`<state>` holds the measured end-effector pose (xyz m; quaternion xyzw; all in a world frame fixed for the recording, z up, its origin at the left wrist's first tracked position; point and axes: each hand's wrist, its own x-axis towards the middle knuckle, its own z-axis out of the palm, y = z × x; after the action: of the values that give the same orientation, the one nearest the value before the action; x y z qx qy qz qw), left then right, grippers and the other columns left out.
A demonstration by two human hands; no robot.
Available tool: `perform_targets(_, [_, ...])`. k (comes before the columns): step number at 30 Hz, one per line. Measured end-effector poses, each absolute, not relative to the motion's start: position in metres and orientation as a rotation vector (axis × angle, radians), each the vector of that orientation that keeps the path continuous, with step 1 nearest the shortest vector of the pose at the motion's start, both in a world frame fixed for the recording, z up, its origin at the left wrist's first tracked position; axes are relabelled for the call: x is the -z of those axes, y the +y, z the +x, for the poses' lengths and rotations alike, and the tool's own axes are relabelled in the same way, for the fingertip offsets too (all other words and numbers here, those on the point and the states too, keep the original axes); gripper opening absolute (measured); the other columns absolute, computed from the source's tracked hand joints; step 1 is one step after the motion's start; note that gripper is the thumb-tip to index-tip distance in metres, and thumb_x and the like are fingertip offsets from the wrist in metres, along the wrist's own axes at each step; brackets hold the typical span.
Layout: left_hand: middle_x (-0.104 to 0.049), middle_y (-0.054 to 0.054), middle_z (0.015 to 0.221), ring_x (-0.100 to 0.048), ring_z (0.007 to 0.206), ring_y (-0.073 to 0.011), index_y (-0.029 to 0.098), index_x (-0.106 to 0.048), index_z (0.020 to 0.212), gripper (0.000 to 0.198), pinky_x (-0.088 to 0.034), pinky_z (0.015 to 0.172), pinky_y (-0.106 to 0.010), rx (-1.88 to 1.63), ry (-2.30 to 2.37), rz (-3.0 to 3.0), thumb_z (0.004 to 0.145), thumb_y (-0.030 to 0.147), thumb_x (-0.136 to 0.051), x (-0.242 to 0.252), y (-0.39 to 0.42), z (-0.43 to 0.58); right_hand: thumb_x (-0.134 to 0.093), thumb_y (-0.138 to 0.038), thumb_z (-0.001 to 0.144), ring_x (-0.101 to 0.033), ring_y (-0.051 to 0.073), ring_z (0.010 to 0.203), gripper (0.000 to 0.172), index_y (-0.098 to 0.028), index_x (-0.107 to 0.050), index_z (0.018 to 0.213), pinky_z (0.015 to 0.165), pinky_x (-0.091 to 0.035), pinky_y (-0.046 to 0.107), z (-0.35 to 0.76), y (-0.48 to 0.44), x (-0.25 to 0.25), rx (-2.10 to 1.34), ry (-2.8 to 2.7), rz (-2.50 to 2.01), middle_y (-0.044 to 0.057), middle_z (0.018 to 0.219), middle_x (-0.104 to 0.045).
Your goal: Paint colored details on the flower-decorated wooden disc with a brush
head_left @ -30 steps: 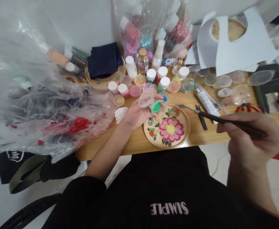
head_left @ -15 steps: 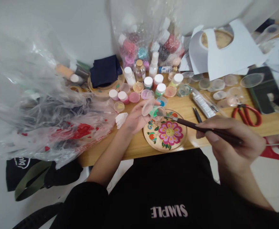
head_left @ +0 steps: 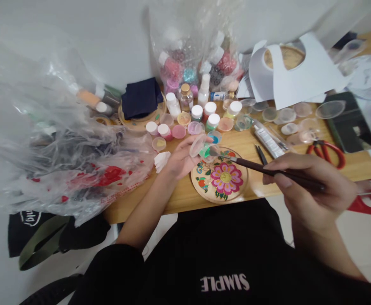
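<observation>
My left hand (head_left: 181,162) holds a small clear plastic cup (head_left: 207,153) with green paint inside, tilted, its lid hanging open. Gripped in my right hand (head_left: 315,190) is a palette knife (head_left: 252,165) with a dark handle. Its metal blade reaches into the cup's mouth. A thin pale rod sticks out behind that hand; whether it belongs to the knife I cannot tell. Below the cup lies a round wooden board (head_left: 200,194) with a pink flower (head_left: 226,177), orange buds and green leaves, its far edge partly covered by cup and knife.
White-capped paint jars (head_left: 213,122) and small open paint cups (head_left: 179,131) crowd the table behind my hands. Black tweezers (head_left: 261,155), a paint tube (head_left: 268,140), red-handled pliers (head_left: 327,153) and a phone (head_left: 352,123) lie rightward. A large plastic bag (head_left: 109,173) fills the left.
The view has shifted slightly. My left hand keeps the cup over the board, and the knife's blade stays at its mouth with hardly any movement.
</observation>
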<state>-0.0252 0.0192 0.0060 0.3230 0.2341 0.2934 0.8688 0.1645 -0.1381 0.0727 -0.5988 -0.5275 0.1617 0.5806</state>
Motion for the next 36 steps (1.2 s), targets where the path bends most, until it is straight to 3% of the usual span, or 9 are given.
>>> perform_targets(5, [-0.079,-0.008,0.101,-0.076,0.098,-0.0242,0.017,-0.076,0.093,0.039,-0.060,0.088,-0.036,-0.611,0.473,0.704,0.070,0.045,-0.092,-0.0038,0.0199,-0.0257,-0.072,-0.017,0.084,-0.064,0.015,0.061,0.016,-0.027,-0.081,0.092,0.051,-0.050,0.029,0.1659,-0.1376,-0.0705,-0.382,-1.209,-1.443,0.000,0.080,-0.075])
perform_targets(11, [-0.078,-0.005,0.085,-0.076,0.094,-0.0225,0.018,-0.078,0.092,0.044,-0.060,0.084,-0.032,-0.594,0.456,0.717,0.068,0.051,-0.093,-0.0053,0.0210,-0.0255,-0.071,-0.010,0.083,-0.070,0.014,0.068,0.029,-0.030,-0.080,0.102,0.059,-0.056,0.027,0.1654,-0.1356,-0.0748,-0.421,-1.318,-1.430,-0.002,0.085,-0.078])
perform_targets(18, [-0.078,-0.006,0.088,-0.075,0.091,-0.0197,0.017,-0.079,0.094,0.037,-0.059,0.084,-0.031,-0.588,0.434,0.707,0.072,0.044,-0.092,-0.0032,0.0215,-0.0260,-0.071,-0.008,0.085,-0.071,0.014,0.070,0.026,-0.028,-0.081,0.101,0.060,-0.055,0.027,0.1663,-0.1376,-0.0750,-0.428,-1.288,-1.417,-0.001,0.088,-0.079])
perform_targets(29, [-0.079,-0.006,0.088,-0.077,0.095,-0.0232,0.018,-0.079,0.095,0.040,-0.059,0.084,-0.032,-0.581,0.418,0.745,0.072,0.047,-0.092,-0.0009,0.0212,-0.0265,-0.072,-0.012,0.089,-0.067,0.007,0.066,0.025,-0.031,-0.081,0.102,0.056,-0.052,0.019,0.1642,-0.1366,-0.0754,-0.435,-1.275,-1.456,-0.006,0.086,-0.078])
perform_targets(36, [-0.080,-0.006,0.095,-0.076,0.094,-0.0203,0.018,-0.080,0.095,0.037,-0.060,0.086,-0.031,-0.593,0.417,0.730,0.073,0.046,-0.092,0.0000,0.0211,-0.0263,-0.072,-0.012,0.088,-0.066,0.009,0.065,0.026,-0.031,-0.082,0.101,0.056,-0.052,0.022,0.1660,-0.1371,-0.0722,-0.449,-1.175,-1.412,-0.004,0.083,-0.076])
